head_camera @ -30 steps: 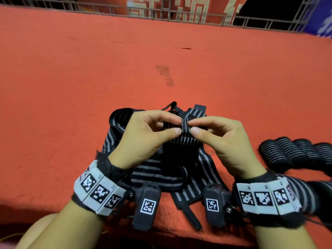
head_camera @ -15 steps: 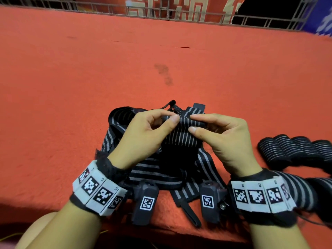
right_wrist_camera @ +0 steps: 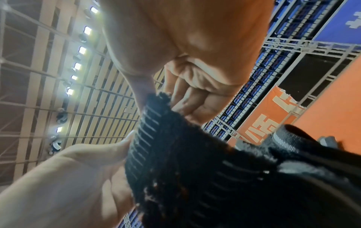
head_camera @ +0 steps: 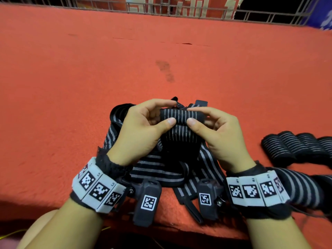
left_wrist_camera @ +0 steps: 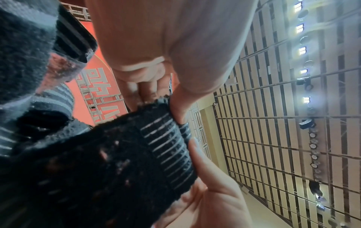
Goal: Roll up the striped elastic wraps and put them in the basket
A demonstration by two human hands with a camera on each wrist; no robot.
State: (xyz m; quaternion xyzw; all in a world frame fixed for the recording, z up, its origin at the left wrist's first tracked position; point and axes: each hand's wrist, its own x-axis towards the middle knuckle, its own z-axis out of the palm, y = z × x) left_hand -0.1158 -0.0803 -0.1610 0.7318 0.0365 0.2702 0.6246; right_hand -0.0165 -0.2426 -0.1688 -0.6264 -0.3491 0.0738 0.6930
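Observation:
A black elastic wrap with grey stripes [head_camera: 181,116] is held above the red carpet, its top end turned into a small roll. My left hand [head_camera: 143,126] pinches the roll's left end between thumb and fingers; my right hand [head_camera: 215,126] pinches the right end the same way. The wrap's loose length [head_camera: 181,141] hangs down toward my wrists. Both wrist views show the same roll [left_wrist_camera: 168,138] [right_wrist_camera: 148,138] gripped from both sides. Under the hands lies a heap of unrolled striped wraps [head_camera: 158,169]. No basket is in view.
Several finished rolls [head_camera: 294,146] lie in a row on the carpet at the right, and another striped wrap [head_camera: 301,189] lies behind my right wrist. The red carpet [head_camera: 89,87] stretches far ahead to a metal railing [head_camera: 179,9].
The rolled end has grown thicker as both hands turned it over toward me. The hands stayed in place above the heap, thumbs now pressed on the front of the roll.

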